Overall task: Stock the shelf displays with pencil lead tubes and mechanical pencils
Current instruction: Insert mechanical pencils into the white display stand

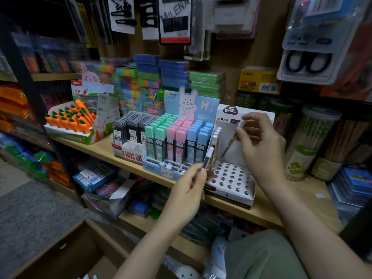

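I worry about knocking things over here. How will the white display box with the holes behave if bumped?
The white display box looks like thin cardboard, mostly unfilled, so probably light and apt to slide. Its tall back panel might make it tip backward. The few pencils standing at its left could rattle or lean.

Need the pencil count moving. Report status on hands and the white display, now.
Left hand grips one mechanical pencil. Right hand pinches another above the white display. Holes mostly vacant, nothing blocking.

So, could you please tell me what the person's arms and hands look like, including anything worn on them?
Both forearms are bare, with no sleeve in view. The left hand and right hand wear no gloves, and no ring, watch or bracelet shows. Fingernails look short and unpainted. Lower down, grey-green clothing covers the person's lap.
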Motion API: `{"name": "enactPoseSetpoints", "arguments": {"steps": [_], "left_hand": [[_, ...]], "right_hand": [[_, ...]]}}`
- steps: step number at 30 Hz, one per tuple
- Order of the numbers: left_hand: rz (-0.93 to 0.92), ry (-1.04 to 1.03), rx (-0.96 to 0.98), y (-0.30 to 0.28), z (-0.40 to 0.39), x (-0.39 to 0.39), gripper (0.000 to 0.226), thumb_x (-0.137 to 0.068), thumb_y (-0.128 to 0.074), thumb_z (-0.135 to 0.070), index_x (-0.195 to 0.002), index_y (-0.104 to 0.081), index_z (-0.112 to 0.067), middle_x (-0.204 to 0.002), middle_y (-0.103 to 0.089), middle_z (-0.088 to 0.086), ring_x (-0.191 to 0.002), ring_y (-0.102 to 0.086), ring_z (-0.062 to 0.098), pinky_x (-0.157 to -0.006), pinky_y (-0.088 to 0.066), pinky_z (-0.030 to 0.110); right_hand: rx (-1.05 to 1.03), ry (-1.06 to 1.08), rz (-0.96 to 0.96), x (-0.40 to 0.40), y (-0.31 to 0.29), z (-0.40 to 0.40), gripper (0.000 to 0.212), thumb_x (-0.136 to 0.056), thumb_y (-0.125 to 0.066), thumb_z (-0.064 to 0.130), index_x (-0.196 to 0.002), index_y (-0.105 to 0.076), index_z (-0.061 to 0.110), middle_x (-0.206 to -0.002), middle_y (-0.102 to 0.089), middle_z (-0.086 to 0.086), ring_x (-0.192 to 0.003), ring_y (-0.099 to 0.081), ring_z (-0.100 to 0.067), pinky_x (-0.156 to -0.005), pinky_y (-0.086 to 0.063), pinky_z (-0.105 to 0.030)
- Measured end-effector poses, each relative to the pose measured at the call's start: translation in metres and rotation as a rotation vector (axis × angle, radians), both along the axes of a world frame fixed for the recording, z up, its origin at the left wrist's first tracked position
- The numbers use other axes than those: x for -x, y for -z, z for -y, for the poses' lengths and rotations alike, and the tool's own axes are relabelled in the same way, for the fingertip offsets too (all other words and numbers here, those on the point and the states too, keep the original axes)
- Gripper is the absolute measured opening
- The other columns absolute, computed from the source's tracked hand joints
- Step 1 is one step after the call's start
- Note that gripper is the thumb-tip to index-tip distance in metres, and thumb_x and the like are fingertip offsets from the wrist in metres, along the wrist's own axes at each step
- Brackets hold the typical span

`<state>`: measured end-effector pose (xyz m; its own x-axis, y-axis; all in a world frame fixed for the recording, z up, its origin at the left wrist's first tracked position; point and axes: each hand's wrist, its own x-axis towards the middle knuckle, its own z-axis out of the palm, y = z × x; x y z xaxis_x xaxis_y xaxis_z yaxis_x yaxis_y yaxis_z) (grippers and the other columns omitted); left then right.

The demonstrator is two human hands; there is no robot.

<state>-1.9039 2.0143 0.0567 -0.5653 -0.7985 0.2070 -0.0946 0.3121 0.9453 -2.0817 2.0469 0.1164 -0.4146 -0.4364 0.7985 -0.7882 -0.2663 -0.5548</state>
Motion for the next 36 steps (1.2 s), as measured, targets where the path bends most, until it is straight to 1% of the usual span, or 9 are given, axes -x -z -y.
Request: {"name": "enactPoseSetpoints", "arguments": {"steps": [9,16,18,21,24,29,32,34,36], "left_hand": [[0.062,-0.09,0.109,0.008,-0.001,-0.003,0.033,-0.101,-0.038,-0.041,-0.124,-0.056,-0.026,-0.067,-0.052,-0.016,-0.068,-0.052,0.006,-0.064,-0.04,0.025],[0.103,-0.08,0.104,0.001,-0.001,-0.004,0.025,-0.102,-0.038,-0.038,-0.12,-0.052,-0.027,-0.075,-0.056,-0.01,-0.068,-0.054,0.009,-0.063,-0.042,0.029],[0.105,-0.078,0.111,0.002,-0.001,-0.005,0.023,-0.102,-0.039,-0.037,-0.117,-0.053,-0.027,-0.075,-0.056,-0.009,-0.068,-0.054,0.008,-0.064,-0.042,0.028],[0.107,-0.077,0.122,0.003,-0.002,-0.005,0.023,-0.103,-0.038,-0.038,-0.117,-0.053,-0.029,-0.074,-0.056,-0.01,-0.066,-0.053,0.005,-0.06,-0.039,0.024],[0.119,-0.084,0.128,0.003,-0.001,-0.005,0.024,-0.103,-0.037,-0.039,-0.119,-0.052,-0.029,-0.083,-0.061,-0.009,-0.075,-0.057,0.006,-0.063,-0.043,0.026],[0.088,-0.075,0.09,0.001,-0.002,-0.005,0.023,-0.102,-0.04,-0.038,-0.118,-0.053,-0.028,-0.087,-0.062,-0.005,-0.079,-0.056,0.013,-0.068,-0.043,0.029],[-0.05,-0.026,0.007,-0.001,-0.003,-0.006,0.021,-0.1,-0.047,-0.032,-0.117,-0.056,-0.022,-0.099,-0.069,-0.008,-0.071,-0.054,-0.001,-0.065,-0.042,0.02],[-0.171,0.017,-0.086,-0.002,-0.005,-0.006,0.016,-0.1,-0.049,-0.025,-0.111,-0.059,-0.02,-0.095,-0.07,-0.01,-0.06,-0.05,-0.003,-0.057,-0.039,0.014],[-0.275,0.062,-0.18,-0.004,-0.009,-0.005,0.015,-0.101,-0.049,-0.019,-0.109,-0.061,-0.018,-0.085,-0.069,-0.007,-0.055,-0.044,0.003,-0.05,-0.036,0.017]], "right_hand": [[-0.079,-0.025,0.007,-0.003,0.001,-0.009,0.023,-0.089,-0.068,0.013,-0.104,-0.06,0.029,-0.09,-0.063,0.023,-0.086,-0.064,0.007,-0.075,-0.052,-0.01],[-0.091,0.045,0.021,-0.01,-0.007,0.002,0.018,-0.088,-0.071,0.015,-0.104,-0.068,0.023,-0.084,-0.067,0.016,-0.081,-0.067,0.001,-0.081,-0.057,-0.026],[-0.115,0.066,0.014,-0.013,-0.009,0.006,0.018,-0.088,-0.07,0.014,-0.104,-0.068,0.022,-0.083,-0.068,0.011,-0.079,-0.067,-0.003,-0.08,-0.055,-0.019],[-0.197,0.105,-0.033,-0.018,-0.008,0.007,0.022,-0.087,-0.07,0.009,-0.104,-0.067,0.022,-0.078,-0.062,0.013,-0.07,-0.059,0.001,-0.067,-0.037,0.006],[-0.235,0.108,-0.017,-0.02,-0.007,0.006,0.023,-0.087,-0.069,0.007,-0.105,-0.067,0.021,-0.074,-0.057,0.02,-0.062,-0.051,0.015,-0.06,-0.031,0.009],[-0.367,0.081,0.023,-0.02,-0.002,0.004,0.029,-0.09,-0.067,0.013,-0.113,-0.062,0.03,-0.084,-0.062,0.018,-0.068,-0.054,0.016,-0.055,-0.04,0.002],[-0.254,0.068,0.094,-0.019,0.0,-0.009,0.038,-0.088,-0.07,0.02,-0.12,-0.059,0.036,-0.09,-0.065,0.017,-0.069,-0.062,0.012,-0.059,-0.045,0.0],[-0.139,-0.01,0.157,-0.018,0.0,-0.017,0.029,-0.087,-0.071,0.024,-0.111,-0.061,0.038,-0.084,-0.068,0.014,-0.072,-0.067,0.001,-0.063,-0.055,-0.014],[-0.159,-0.173,0.224,-0.022,0.001,-0.022,0.024,-0.086,-0.072,0.026,-0.108,-0.065,0.035,-0.083,-0.071,0.008,-0.075,-0.07,-0.006,-0.068,-0.06,-0.028]]}}
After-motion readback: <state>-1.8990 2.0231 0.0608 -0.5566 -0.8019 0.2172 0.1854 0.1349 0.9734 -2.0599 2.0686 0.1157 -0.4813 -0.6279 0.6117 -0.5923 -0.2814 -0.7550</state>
